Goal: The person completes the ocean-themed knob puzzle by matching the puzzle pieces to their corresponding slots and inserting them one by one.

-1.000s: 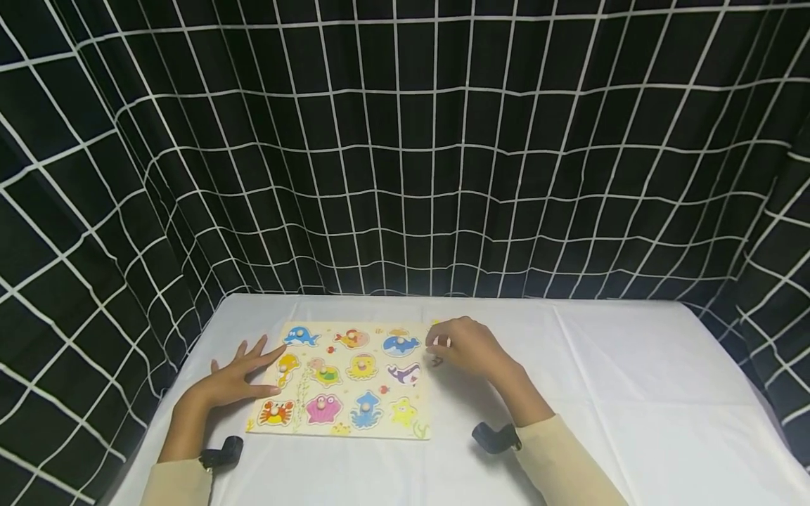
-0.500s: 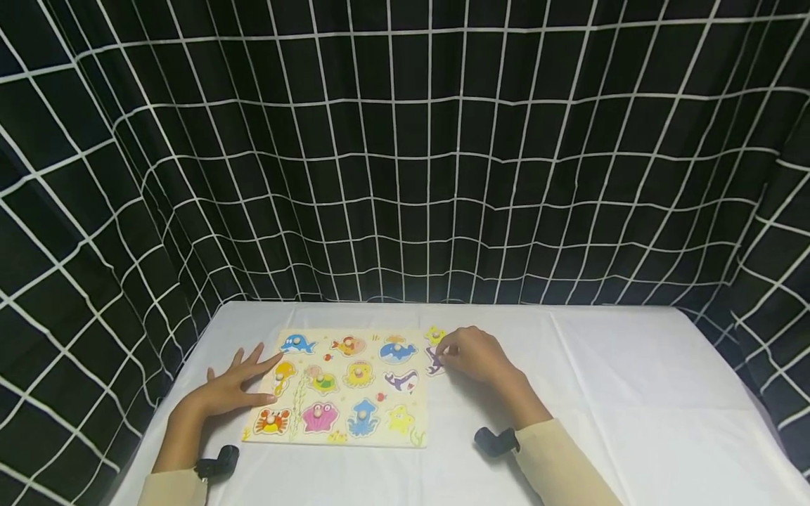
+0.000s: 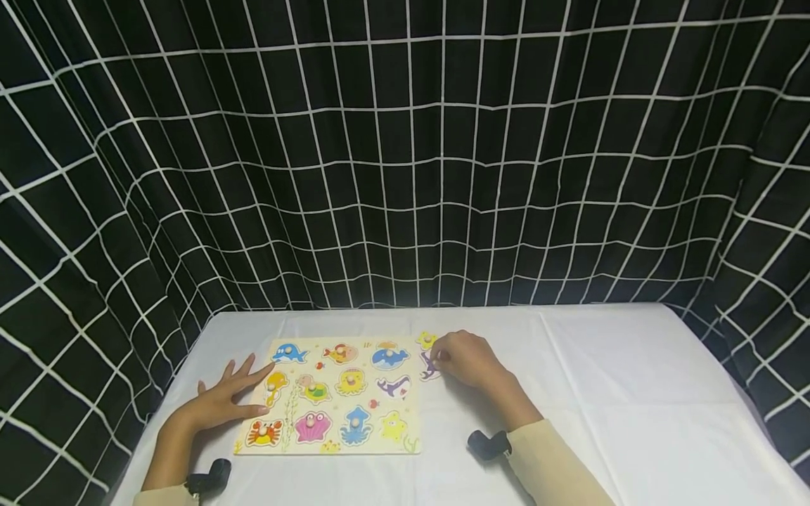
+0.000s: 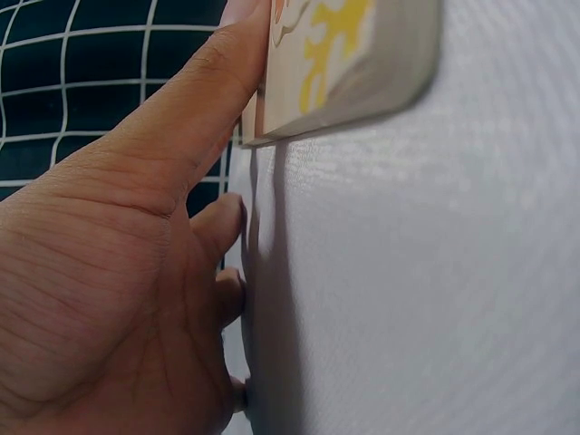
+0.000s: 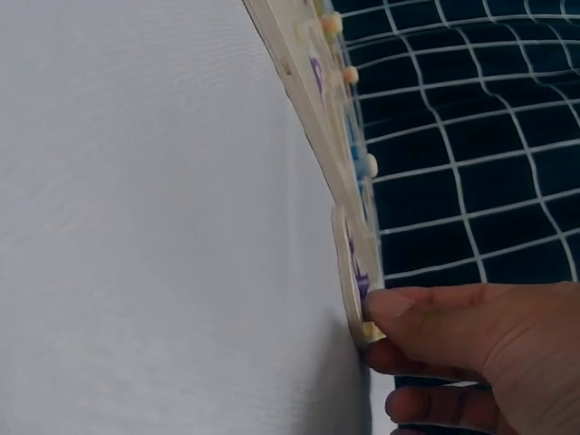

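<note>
A wooden peg puzzle board (image 3: 338,407) with sea animals lies on the white cloth. Just off its right edge is a purple shark-like puzzle piece (image 3: 429,367), partly covered by my fingers. My right hand (image 3: 470,360) pinches this piece between thumb and fingers; the right wrist view shows the purple piece (image 5: 361,283) tilted up close to the board's edge. At the board's left side my left hand (image 3: 218,403) rests with spread, straight fingers, its thumb and index finger on the board. A yellow star piece (image 3: 427,340) lies just beyond the purple one.
Several knobbed pieces, such as the crab (image 3: 264,433) and the pink clam (image 3: 313,426), sit in the board. Its purple shark spot (image 3: 394,387) and yellow star spot (image 3: 393,426) show no knobs. A black curtain with white grid lines (image 3: 405,176) hangs behind the table.
My right hand has come down slightly and its fingers have closed on the purple piece, uncovering the yellow star. The left hand stays at the board's edge. The head view has shifted slightly.
</note>
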A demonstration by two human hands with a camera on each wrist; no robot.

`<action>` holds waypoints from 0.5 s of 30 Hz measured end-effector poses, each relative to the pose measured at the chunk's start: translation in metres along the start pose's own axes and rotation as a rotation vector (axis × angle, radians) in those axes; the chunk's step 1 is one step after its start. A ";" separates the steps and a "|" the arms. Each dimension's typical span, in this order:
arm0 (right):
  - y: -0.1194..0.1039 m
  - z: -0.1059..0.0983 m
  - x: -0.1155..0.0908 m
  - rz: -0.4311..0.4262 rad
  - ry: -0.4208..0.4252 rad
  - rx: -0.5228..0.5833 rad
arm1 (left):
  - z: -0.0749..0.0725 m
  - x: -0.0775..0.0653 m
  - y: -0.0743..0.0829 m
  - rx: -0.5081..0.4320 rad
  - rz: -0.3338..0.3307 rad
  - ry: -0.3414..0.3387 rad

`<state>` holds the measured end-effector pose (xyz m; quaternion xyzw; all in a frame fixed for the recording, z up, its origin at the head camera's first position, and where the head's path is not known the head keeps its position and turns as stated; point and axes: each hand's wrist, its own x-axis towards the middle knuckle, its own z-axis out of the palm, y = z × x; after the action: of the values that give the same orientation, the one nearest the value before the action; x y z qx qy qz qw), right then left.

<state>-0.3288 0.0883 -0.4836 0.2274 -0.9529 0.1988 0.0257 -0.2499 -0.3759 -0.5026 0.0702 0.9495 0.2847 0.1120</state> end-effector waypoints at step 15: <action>0.006 -0.009 -0.003 0.056 -0.101 0.000 | 0.008 0.009 -0.022 -0.007 0.034 0.033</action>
<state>-0.3295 0.0980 -0.4776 0.2103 -0.9590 0.1877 -0.0280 -0.2584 -0.3875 -0.5231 0.0812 0.9488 0.2912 0.0917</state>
